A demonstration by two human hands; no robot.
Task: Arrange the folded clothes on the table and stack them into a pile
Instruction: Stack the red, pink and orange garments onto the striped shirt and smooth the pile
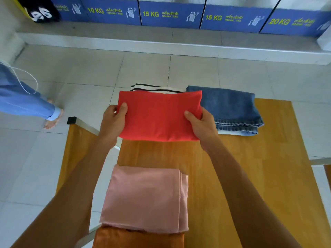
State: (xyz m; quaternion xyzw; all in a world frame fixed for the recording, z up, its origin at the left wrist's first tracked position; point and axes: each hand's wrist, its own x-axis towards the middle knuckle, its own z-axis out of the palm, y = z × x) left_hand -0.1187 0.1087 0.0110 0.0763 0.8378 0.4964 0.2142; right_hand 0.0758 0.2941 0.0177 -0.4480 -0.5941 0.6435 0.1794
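Note:
I hold a folded red garment (157, 115) by both short sides above the far part of the wooden table (250, 176). My left hand (114, 120) grips its left edge, my right hand (200, 126) its right edge. Behind the red piece a white garment with black stripes (154, 88) peeks out. Folded blue jeans (231, 110) lie to the right at the table's far edge. A folded pink garment (146, 199) lies near me, resting on an orange satin piece (136, 238).
A row of blue-fronted washing machines (170, 13) stands on a raised ledge at the back. Another person's blue trouser leg and bare foot (52, 117) are on the tiled floor at left. A metal frame bar (86, 126) runs along the table's left side.

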